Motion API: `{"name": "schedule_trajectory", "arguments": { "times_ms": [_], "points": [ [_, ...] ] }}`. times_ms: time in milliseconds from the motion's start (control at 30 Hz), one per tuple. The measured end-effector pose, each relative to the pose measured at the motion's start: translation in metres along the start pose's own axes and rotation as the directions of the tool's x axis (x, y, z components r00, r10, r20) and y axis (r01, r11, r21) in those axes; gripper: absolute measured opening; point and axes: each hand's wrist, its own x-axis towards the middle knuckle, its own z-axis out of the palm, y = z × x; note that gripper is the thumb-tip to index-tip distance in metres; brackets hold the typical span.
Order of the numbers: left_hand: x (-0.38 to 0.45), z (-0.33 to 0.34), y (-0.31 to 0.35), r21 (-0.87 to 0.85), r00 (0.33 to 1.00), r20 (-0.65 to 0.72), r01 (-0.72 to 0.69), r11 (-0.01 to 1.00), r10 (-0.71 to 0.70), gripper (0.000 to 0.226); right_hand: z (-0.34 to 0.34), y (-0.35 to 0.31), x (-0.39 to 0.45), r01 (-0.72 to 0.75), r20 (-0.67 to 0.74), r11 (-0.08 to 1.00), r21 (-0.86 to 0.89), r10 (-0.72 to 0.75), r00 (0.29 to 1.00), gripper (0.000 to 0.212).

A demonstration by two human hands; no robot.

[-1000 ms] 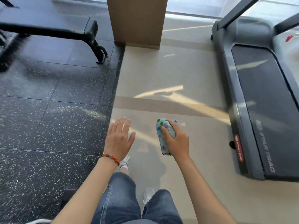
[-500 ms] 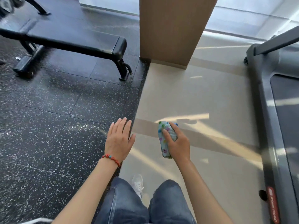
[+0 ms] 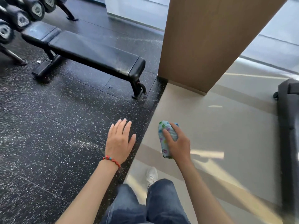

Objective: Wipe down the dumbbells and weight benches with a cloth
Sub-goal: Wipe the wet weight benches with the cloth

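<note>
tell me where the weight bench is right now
In the head view the weight bench stands upper left on the black speckled floor, between the dumbbells and the wooden pillar.

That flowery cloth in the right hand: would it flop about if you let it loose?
Probably floppy: the cloth is bunched into a roll and bulges round the right hand gripping it. Likely light, since one hand carries it easily. Unlikely to slip, being soft fabric.

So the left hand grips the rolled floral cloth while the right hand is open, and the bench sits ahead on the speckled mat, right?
Hands are swapped. In the head view the right hand grips the rolled floral cloth, and the left hand is open. The bench does sit ahead on the speckled mat.
</note>
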Motion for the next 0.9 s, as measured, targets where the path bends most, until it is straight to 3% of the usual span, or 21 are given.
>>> {"name": "schedule_trajectory", "arguments": {
  "times_ms": [433,900],
  "points": [
    [0.169,-0.014,-0.076,0.016,0.996,-0.018,0.085,0.996,-0.084,0.066,0.071,-0.083,0.17,0.079,0.116,0.996,-0.039,-0.073,0.991,0.042],
    [0.392,-0.023,-0.209,0.013,0.996,0.061,-0.06,0.998,0.06,0.051,0.182,-0.189,0.34,-0.102,-0.054,0.992,0.077,0.107,0.993,0.037]
  ]
}}
